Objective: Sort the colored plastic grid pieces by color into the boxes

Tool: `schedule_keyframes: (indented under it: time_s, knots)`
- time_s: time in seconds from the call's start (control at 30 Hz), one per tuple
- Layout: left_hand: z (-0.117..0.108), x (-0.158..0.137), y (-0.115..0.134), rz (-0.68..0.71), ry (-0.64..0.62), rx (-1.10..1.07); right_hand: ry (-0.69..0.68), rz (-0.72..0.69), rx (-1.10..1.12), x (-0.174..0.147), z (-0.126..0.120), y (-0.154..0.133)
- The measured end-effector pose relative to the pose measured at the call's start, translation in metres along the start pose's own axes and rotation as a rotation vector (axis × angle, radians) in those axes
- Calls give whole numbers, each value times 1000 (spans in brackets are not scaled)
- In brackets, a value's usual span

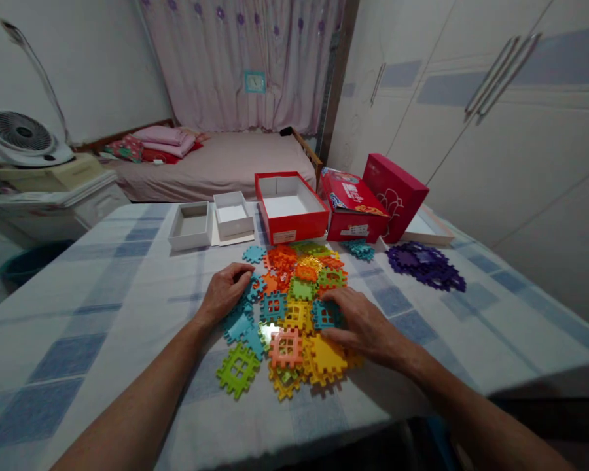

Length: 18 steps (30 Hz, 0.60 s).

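Observation:
A pile of plastic interlocking tiles in several colours lies in front of me. My right hand is at the pile's right side, with its fingers and thumb around the edge of a blue window tile. My left hand rests at the left edge with curled fingers, over blue tiles; what its fingertips hold, if anything, is hidden. Between the hands lie a yellow window tile and a green tile. Closer to me are an orange window tile, a yellow tile and a green window tile.
Purple tiles are stacked at the right, and a small teal stack lies behind the pile. Along the back stand two small white boxes, an open red box, a printed red box and an upright crimson box.

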<state>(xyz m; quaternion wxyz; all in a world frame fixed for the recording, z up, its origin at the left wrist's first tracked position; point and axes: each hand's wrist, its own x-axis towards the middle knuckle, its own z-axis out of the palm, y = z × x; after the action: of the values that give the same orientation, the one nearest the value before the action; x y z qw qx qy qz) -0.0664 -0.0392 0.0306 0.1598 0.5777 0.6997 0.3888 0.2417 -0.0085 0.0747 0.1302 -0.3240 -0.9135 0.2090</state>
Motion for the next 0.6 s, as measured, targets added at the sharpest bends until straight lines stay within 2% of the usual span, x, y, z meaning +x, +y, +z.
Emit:
schedule_keyframes:
  time_s: [0.33,0.6]
  knots:
    - [-2,0,2,-12,-3,1,87,-36,212,3,3,-7]
    - [-2,0,1,-24,-12,5,235,216,668,7,-5,12]
